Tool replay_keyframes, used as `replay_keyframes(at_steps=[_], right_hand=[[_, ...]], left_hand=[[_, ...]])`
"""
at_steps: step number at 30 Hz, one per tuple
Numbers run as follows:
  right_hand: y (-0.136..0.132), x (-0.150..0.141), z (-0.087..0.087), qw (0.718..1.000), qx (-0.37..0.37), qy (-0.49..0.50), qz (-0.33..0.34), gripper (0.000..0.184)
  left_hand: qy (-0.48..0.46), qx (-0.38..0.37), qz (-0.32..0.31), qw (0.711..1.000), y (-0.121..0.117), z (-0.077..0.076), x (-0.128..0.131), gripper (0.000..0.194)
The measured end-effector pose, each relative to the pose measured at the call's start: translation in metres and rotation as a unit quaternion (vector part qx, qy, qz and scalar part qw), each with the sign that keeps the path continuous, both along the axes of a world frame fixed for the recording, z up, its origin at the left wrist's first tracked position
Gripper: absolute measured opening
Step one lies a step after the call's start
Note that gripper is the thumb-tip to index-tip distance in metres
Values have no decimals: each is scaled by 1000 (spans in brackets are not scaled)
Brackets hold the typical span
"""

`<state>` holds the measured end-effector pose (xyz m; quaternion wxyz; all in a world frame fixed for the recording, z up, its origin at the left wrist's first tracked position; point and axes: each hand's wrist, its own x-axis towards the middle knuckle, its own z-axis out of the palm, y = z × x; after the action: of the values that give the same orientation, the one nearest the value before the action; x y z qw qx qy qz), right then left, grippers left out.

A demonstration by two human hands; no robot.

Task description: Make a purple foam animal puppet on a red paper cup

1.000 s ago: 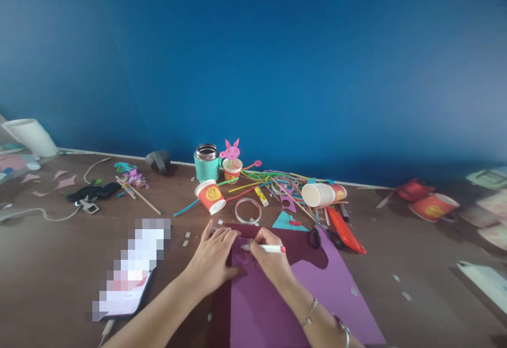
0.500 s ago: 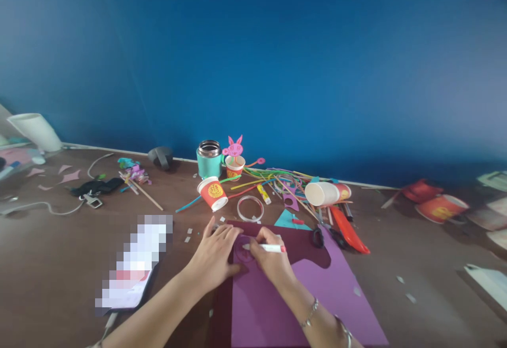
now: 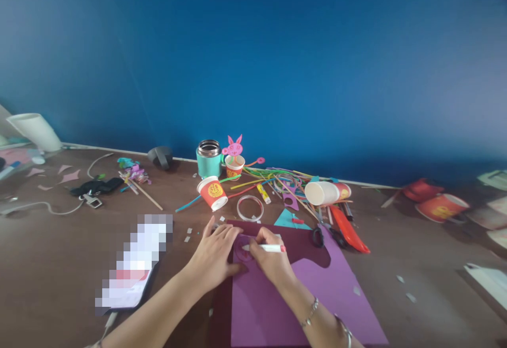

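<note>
A white marker [image 3: 270, 248] with a red end is pinched in my right hand [image 3: 273, 261], its tip at a circular drawing [image 3: 242, 250] on a purple sheet [image 3: 293, 306]. The sheet has a curved cut-out along its top and lies over a dark maroon sheet [image 3: 304, 242]. My left hand [image 3: 216, 253] lies flat with fingers spread, pressing the purple sheet's left edge beside the drawing. Black-handled scissors [image 3: 318, 237] rest near the top of the sheets, next to a teal paper scrap [image 3: 291, 220] and a small red cap [image 3: 297, 221].
A phone [image 3: 134, 263] lies left of my arm. Behind the sheets are a tape roll [image 3: 250, 208], a glue stick [image 3: 263, 194], a tilted paper cup [image 3: 213, 194], a teal flask [image 3: 209, 164], a cup with a pink paper animal [image 3: 235, 149], and coloured pipe cleaners. A red pouch [image 3: 348, 230] lies right.
The whole view shifted slightly at first, then held steady. Both hands stay in nearly the same place, the marker tip staying within the circular drawing.
</note>
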<state>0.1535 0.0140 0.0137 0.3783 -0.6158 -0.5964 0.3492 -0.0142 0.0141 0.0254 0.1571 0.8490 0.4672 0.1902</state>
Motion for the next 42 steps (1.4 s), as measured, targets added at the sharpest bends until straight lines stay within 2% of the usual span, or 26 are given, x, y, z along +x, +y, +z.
replay_keyframes(at_steps=[6, 14, 26, 33, 42], right_hand=[[0, 1, -1, 1000, -20, 24, -4, 24], [-1, 0, -1, 1000, 7, 7, -10, 24], [0, 1, -3, 999, -28, 21, -7, 24], [-1, 1, 0, 1000, -13, 17, -8, 24], [0, 0, -2, 999, -20, 31, -8, 24]], left_hand=[[-1, -4, 1, 1000, -1, 1, 0, 61], [-1, -2, 0, 1000, 1, -1, 0, 62], [-2, 0, 0, 1000, 0, -1, -1, 63], [-6, 4, -1, 1000, 0, 0, 0, 58], [-8, 7, -2, 1000, -1, -2, -1, 63]])
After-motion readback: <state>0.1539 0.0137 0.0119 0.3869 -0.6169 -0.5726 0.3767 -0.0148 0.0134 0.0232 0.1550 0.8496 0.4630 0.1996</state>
